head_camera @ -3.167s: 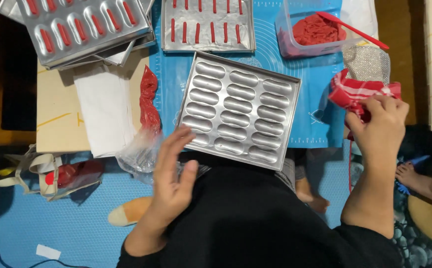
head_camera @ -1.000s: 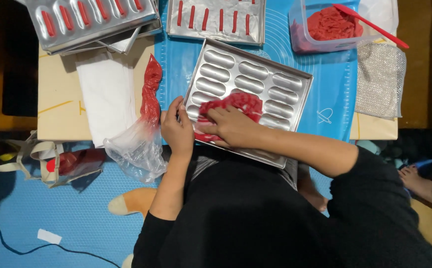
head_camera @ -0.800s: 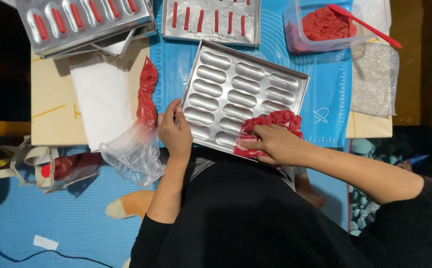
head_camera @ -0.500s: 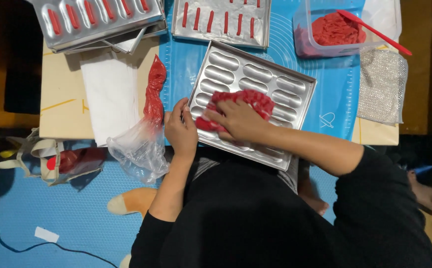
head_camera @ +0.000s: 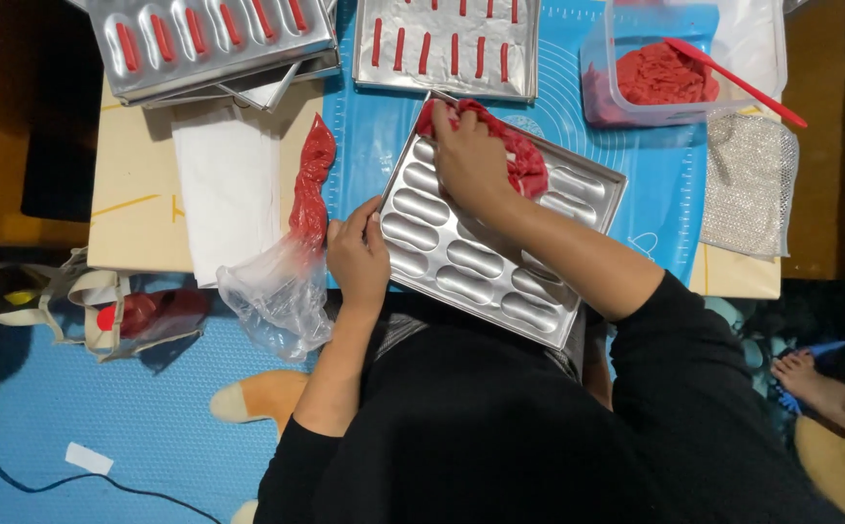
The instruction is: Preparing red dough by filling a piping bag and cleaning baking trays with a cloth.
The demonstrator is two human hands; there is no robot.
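red paste (head_camera: 524,165) sits at the mould tray's (head_camera: 471,262) far corner, pressed under the right hand (head_camera: 471,160), fingers closed on it. left hand (head_camera: 357,254) clamps the near edge. risk: tray overhangs the table; hard pressing could tip it.

Low pale wood table (head_camera: 141,209) w/ blue mat (head_camera: 670,184) on top, blue textured floor mat (head_camera: 102,398) below, dark wood floor (head_camera: 25,116) at left & right edges, black cable (head_camera: 64,480) bottom left, warm indoor light
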